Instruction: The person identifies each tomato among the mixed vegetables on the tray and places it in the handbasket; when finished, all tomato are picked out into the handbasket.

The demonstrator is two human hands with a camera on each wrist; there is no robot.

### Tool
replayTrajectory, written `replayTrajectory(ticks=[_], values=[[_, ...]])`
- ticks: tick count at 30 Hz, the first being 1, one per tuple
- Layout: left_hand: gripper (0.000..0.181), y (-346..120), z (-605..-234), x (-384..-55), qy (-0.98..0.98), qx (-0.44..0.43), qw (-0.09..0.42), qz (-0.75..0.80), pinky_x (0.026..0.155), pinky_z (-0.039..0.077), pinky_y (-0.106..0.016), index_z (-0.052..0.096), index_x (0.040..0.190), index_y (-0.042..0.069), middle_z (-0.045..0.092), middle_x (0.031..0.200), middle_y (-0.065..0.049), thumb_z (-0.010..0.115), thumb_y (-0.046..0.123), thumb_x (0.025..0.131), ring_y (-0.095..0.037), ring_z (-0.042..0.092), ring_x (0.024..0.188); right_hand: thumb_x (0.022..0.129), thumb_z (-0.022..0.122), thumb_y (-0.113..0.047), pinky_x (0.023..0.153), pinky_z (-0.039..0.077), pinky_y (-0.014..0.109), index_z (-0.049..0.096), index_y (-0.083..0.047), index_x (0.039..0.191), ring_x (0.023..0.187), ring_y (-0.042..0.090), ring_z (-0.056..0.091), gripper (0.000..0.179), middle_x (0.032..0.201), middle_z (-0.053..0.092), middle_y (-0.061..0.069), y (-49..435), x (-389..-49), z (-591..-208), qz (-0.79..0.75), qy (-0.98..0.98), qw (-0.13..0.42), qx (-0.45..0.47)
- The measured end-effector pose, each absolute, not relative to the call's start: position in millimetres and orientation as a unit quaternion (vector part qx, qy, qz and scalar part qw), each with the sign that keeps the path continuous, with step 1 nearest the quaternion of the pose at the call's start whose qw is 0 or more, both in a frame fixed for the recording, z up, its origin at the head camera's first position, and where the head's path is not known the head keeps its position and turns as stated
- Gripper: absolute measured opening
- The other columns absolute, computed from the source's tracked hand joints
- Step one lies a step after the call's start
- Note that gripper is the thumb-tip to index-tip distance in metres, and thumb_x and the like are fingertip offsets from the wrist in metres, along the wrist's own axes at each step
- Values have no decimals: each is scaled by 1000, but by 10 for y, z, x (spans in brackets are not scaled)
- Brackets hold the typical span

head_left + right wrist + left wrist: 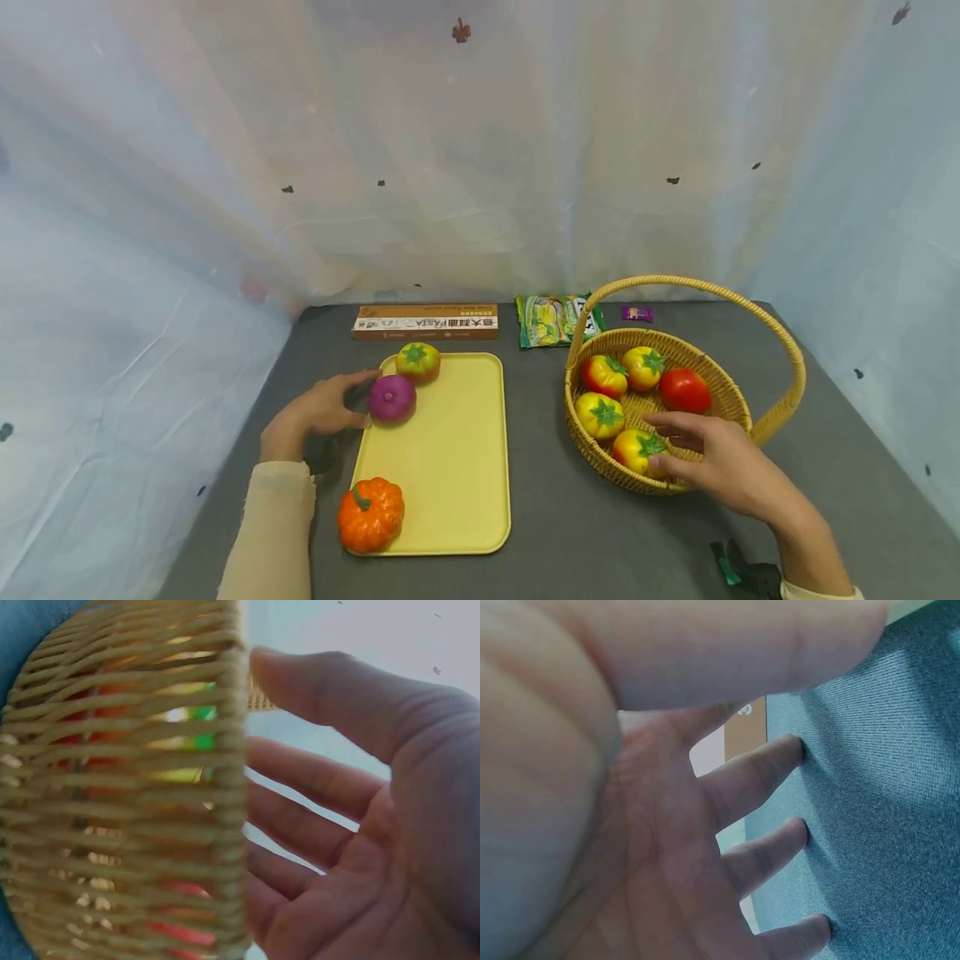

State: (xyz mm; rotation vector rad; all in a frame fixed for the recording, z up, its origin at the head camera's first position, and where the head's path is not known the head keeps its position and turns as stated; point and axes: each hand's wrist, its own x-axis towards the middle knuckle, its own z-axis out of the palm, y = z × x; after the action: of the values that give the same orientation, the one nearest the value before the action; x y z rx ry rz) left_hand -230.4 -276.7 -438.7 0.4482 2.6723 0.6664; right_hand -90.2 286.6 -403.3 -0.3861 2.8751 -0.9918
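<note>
At the left edge of a yellow tray (450, 467), my left hand (318, 412) spreads its fingers beside a purple, onion-like round vegetable (392, 398). The left wrist view shows its fingertips (791, 750) down on the grey cloth and nothing held. A yellow-green tomato-like fruit (417, 362) and an orange pumpkin (371, 515) are also on the tray. My right hand (723, 458) reaches over the near right rim of a wicker basket (731, 400), fingers loosely bent and apart. Its thumb overlaps a yellow-red fruit (636, 450) in the head view; the hand grips nothing.
Inside the basket lie a red tomato (685, 390) and several yellow-red fruits (604, 377); its tall handle (697, 285) arches above. Behind are a pasta box (425, 322), a green snack bag (555, 321) and a small purple packet (637, 313). Pale curtains (480, 167) surround the table.
</note>
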Motion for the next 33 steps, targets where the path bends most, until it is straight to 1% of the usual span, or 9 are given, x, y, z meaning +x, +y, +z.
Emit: replayTrajectory(ticks=[6, 10, 13, 16, 20, 22, 27, 29, 33], values=[[87, -2791, -4389, -2294, 943, 158, 170, 239, 115, 41, -80, 49, 165, 9, 49, 163, -34, 88, 16, 87, -62, 45, 148, 98, 84, -33, 97, 66, 35, 74, -16, 141, 116, 28, 79, 47, 137, 77, 3, 2665, -961, -3977, -345, 926, -23, -152], [87, -2800, -4401, -2277, 944, 153, 167, 239, 114, 40, -81, 49, 165, 10, 49, 163, -34, 88, 17, 87, -64, 44, 148, 97, 86, -27, 103, 58, 20, 73, -19, 144, 121, 27, 78, 49, 140, 76, -1, 2435, -1089, -3955, -405, 895, -43, -179], [87, -2807, -4417, -2271, 945, 149, 165, 240, 115, 39, -82, 49, 165, 11, 50, 163, -33, 88, 17, 88, -64, 44, 148, 97, 85, -23, 107, 53, 16, 70, -19, 147, 126, 26, 76, 53, 144, 74, 0, 2211, -1208, -3933, -453, 867, -50, -202], [87, -2814, -4427, -2265, 945, 148, 162, 243, 115, 39, -81, 49, 165, 11, 50, 163, -33, 88, 16, 87, -63, 44, 148, 98, 84, -20, 113, 53, 22, 66, -18, 152, 133, 26, 72, 57, 150, 70, 1, 1950, -1335, -3908, -493, 839, -52, -225], [87, -2815, -4441, -2252, 944, 148, 160, 249, 115, 40, -81, 50, 164, 10, 51, 163, -32, 89, 16, 87, -62, 45, 148, 98, 84, -21, 120, 51, 43, 62, -18, 156, 145, 23, 64, 62, 156, 66, 1, 1604, -1531, -3902, -544, 802, -40, -245], [87, -2813, -4450, -2248, 943, 148, 160, 252, 115, 40, -81, 51, 164, 10, 51, 162, -32, 89, 16, 86, -62, 45, 148, 98, 84, -23, 123, 47, 50, 61, -18, 157, 148, 22, 61, 64, 158, 65, 1, 1451, -1653, -3928, -565, 785, -33, -250], [87, -2803, -4465, -2249, 943, 151, 155, 253, 115, 40, -81, 51, 163, 11, 51, 162, -32, 90, 16, 86, -62, 45, 147, 97, 86, -32, 124, 46, 54, 64, -17, 155, 147, 21, 62, 64, 155, 67, 3, 1132, -1966, -4046, -586, 768, -28, -257], [87, -2802, -4476, -2256, 944, 155, 151, 251, 114, 40, -81, 52, 163, 11, 52, 162, -32, 90, 17, 85, -63, 46, 147, 96, 86, -33, 124, 46, 57, 65, -19, 154, 146, 22, 63, 63, 155, 67, 3, 1004, -2066, -4090, -588, 765, -24, -263], [87, -2786, -4497, -2260, 944, 164, 144, 248, 114, 41, -81, 53, 162, 10, 53, 160, -33, 91, 18, 84, -62, 47, 145, 95, 87, -29, 121, 50, 56, 68, -20, 151, 143, 25, 65, 60, 154, 68, 3, 739, -2216, -4124, -574, 771, -18, -274]])
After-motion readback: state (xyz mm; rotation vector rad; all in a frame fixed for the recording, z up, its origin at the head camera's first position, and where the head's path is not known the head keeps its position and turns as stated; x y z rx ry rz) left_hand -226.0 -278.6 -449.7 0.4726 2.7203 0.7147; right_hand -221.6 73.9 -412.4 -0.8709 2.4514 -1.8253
